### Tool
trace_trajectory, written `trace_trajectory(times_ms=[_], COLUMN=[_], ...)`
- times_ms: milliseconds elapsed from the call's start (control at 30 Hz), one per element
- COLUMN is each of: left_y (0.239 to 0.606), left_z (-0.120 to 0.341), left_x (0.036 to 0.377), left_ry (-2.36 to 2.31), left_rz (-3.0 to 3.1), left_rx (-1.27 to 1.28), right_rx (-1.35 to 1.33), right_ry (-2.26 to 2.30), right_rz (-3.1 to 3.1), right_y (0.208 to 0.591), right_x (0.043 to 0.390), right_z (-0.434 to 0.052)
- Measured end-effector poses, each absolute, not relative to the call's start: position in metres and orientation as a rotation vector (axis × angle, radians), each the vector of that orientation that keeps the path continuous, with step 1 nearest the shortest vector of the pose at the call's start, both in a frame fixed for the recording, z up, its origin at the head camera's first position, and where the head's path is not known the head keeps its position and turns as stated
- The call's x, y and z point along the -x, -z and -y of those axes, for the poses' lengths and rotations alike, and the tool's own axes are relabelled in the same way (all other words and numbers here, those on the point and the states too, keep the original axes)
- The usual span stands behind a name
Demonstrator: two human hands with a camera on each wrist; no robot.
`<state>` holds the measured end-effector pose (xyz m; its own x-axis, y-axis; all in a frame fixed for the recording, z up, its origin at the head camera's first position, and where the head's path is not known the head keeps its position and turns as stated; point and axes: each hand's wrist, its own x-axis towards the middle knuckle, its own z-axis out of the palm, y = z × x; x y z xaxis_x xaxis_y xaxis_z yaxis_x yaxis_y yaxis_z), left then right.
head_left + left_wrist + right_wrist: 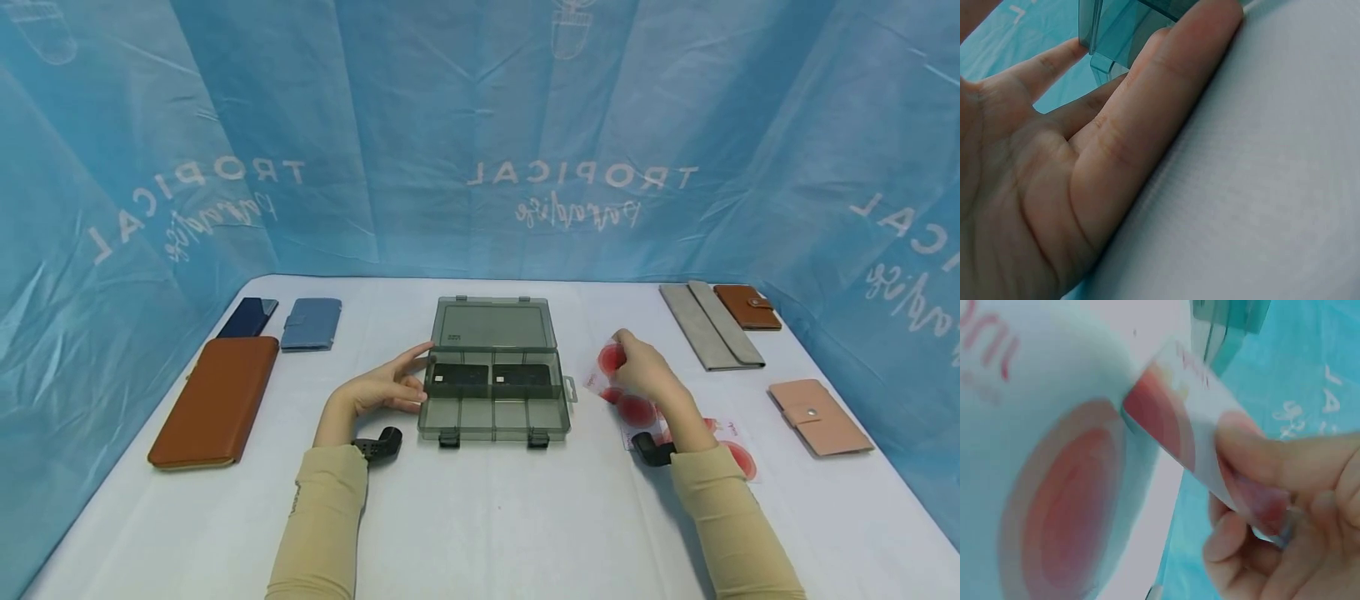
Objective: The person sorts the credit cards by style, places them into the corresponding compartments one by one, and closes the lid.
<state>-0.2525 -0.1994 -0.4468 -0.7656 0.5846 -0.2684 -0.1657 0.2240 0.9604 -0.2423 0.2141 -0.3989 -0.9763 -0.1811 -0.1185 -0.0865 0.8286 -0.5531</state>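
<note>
From my head view, my right hand (647,372) covers much of the card (611,360) it pinches, so I see only its red-dotted upper edge; the right wrist view shows it better, a thin, glossy white card (1175,422) with red arcs, clamped between thumb and fingers (1260,464), though blurred and with one end hidden in the grip. More cards (731,446) lie flat on the tabletop (480,517) under my right forearm, partly covered by the sleeve. Their print is too small to read.

The box (493,392) sits mid-tabletop, smoky clear plastic, rectangular, lid (495,325) laid open toward the back. Two flat black pieces (491,379) lie in its rear compartments; I cannot tell what they are. The front compartments are divided by thin walls.

My left hand (390,385) rests at the box's left wall, fingers straight and slightly apart, tips touching the plastic. The left wrist view shows only palm, fingers (1166,94) and a corner of the box (1116,31); the rest is cut off.

On the left lie a long tan leather wallet (217,402), a navy wallet (249,317) and a blue wallet (312,323). On the right lie a grey felt sleeve (708,323), a brown snap wallet (746,307) and a pink snap wallet (819,417). The tabletop cloth is white, faintly woven.
</note>
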Motion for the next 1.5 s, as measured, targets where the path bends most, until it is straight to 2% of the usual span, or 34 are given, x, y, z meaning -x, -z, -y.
trace_trajectory(times_ms=[333,567,933,1500], left_y=[0.448,0.449,0.448,0.448], left_z=[0.2,0.2,0.2,0.199], left_x=[0.253,0.254,0.253,0.253], left_ry=[-1.603,-1.587,-1.611,-1.607], left_rz=[-1.894,-1.909,-1.875,-1.888], left_rx=[-0.381,-0.384,-0.389,-0.367], right_rx=[-0.049,0.059,0.271,0.576], right_ry=[1.55,1.819,1.798,1.347], right_rz=[-2.766,-2.563,-2.429,-2.467], right_y=[0.388,0.383,0.387,0.403], right_x=[0.244,0.24,0.228,0.21], right_z=[-0.206,-0.182,-0.144,-0.084])
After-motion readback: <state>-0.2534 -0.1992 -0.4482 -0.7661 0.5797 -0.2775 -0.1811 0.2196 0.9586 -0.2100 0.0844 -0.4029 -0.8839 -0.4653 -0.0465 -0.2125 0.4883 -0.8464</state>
